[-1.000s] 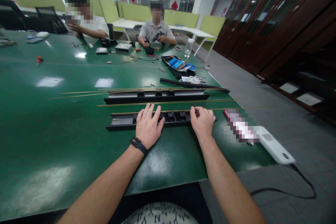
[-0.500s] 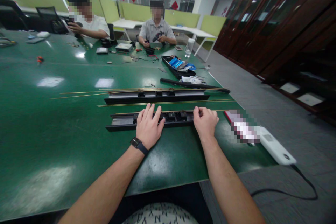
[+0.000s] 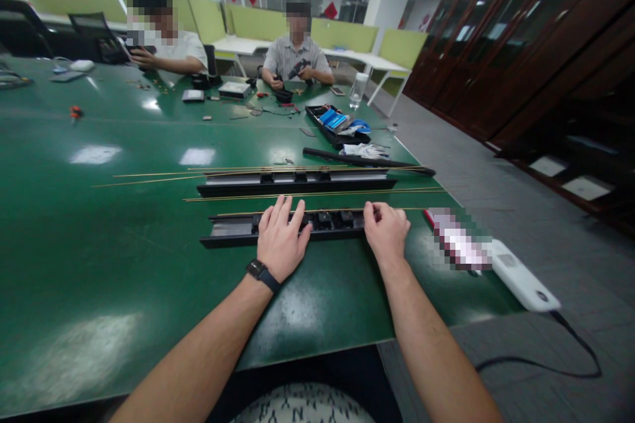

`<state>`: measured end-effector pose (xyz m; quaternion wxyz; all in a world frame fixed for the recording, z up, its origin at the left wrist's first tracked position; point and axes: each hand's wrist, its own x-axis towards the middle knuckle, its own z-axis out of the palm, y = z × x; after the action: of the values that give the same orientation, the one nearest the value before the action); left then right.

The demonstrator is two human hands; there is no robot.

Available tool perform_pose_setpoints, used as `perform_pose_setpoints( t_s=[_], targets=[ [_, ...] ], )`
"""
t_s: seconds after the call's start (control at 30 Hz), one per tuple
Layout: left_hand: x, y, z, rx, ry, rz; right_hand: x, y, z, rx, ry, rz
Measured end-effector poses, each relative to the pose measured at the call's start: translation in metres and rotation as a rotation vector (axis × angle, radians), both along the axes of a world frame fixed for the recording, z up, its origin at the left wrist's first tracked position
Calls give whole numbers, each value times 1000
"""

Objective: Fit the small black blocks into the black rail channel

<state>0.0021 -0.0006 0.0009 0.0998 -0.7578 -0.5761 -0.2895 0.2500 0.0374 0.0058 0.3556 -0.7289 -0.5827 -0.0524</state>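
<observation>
My left hand lies with fingers spread across the near black rail, a long channel with a silvery inside and several small black blocks in it. My right hand is at the rail's right end, thumb and fingertips pinched on a thin brass-coloured rod. That rod runs along the rail's far edge and sticks out past my right hand; its middle is partly hidden by my left fingers. Behind it lie loose rods of the same kind and a second black rail, with more rods along its far side.
A black bar, white gloves and a black tray with blue items lie farther back. At right are a red-edged, blurred device and a white corded device by the table edge. Two people sit across the table.
My right hand has shifted very slightly to the left, still pinching the rod. My left hand stays in place on the near rail.
</observation>
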Motion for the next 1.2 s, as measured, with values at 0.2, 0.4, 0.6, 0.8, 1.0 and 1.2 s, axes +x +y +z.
perform_pose_setpoints(
  t_s=[0.2, 0.4, 0.6, 0.8, 1.0, 1.2],
  targets=[
    [-1, 0, 0, 7, 14, 5, 0, -1, 1, 12, -25, -29],
    [0, 0, 0, -4, 15, 9, 3, 0, 0, 0, -29, -86],
    [0, 0, 0, 0, 5, 9, 4, 0, 0, -12, -8, -82],
    [0, 0, 0, 16, 12, 11, 2, 0, 2, -10, 21, -59],
    [0, 0, 0, 19, 6, 10, 1, -1, -2, 19, 21, -43],
    [0, 0, 0, 14, 3, 11, -1, -3, 0, 6, -5, -31]
  ],
)
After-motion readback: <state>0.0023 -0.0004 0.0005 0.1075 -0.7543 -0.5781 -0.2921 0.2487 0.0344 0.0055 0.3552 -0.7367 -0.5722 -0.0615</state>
